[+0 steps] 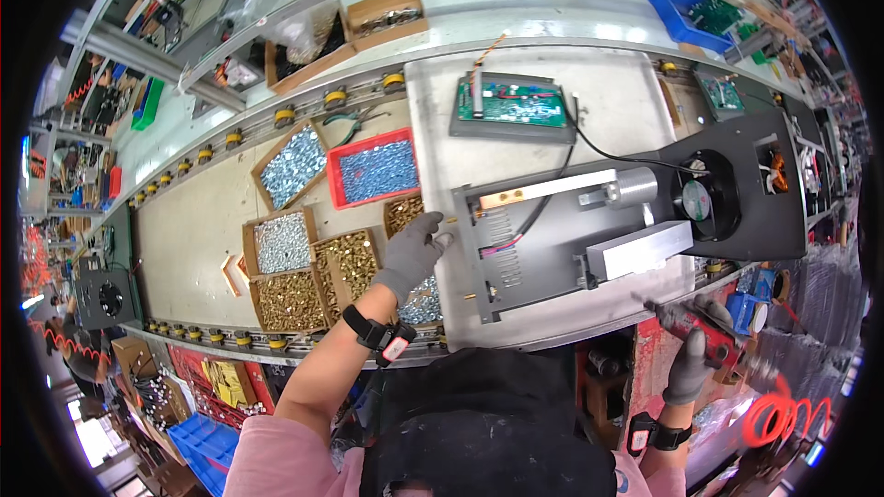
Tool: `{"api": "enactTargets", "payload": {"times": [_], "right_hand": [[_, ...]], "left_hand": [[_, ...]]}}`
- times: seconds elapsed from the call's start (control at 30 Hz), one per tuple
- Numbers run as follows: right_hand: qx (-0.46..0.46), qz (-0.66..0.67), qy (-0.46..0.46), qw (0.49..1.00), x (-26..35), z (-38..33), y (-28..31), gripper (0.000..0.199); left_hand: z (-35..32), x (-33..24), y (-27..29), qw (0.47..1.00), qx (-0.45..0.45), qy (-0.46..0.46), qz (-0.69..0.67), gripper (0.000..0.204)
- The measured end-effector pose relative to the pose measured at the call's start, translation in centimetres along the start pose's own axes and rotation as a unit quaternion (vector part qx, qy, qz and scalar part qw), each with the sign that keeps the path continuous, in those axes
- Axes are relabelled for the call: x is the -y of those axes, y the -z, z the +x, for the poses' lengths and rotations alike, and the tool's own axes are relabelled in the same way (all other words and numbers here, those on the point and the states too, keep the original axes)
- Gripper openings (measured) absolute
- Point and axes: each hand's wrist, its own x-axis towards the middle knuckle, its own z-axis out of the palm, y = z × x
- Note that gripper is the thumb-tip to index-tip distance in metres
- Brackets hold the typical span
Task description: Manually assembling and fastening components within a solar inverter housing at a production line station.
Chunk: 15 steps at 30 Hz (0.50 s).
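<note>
My left hand [412, 253], in a grey glove, hovers beside the left end of an open dark metal chassis [543, 239]. Its fingers are curled toward the thumb; what they hold, if anything, is too small to make out. A brass-coloured pin [451, 219] sticks out close to the fingertips. Off the table's near edge, my gloved right hand [687, 373] grips a red powered screwdriver [709, 329], its bit pointing up and left. In the chassis lie a silver cylinder [635, 186] and a silver block [640, 250]. A black fan [704, 198] sits in the attached panel.
Left of the chassis stand a red tray [373, 168] of bluish screws and cardboard boxes of brass parts [287, 302] and silver parts [283, 242]. Pliers [350, 124] lie behind. A wired green circuit board [516, 103] sits beyond the chassis. A red coiled hose [778, 419] hangs at right.
</note>
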Motion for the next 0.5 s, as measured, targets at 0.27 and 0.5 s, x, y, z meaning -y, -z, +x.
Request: {"api": "enactTargets", "payload": {"times": [0.27, 0.5], "right_hand": [[-0.173, -0.263, -0.225, 0.922, -18.6, -2.7, 19.2, 0.047], [-0.011, -0.642, -0.344, 0.685, -19.5, -1.8, 21.8, 0.068]], "left_hand": [[3.2, -3.0, 0.0, 0.993, -0.06, 0.066, 0.076, 0.046], [6.8, -5.5, 1.6, 0.991, -0.101, 0.008, 0.09, 0.043]]}}
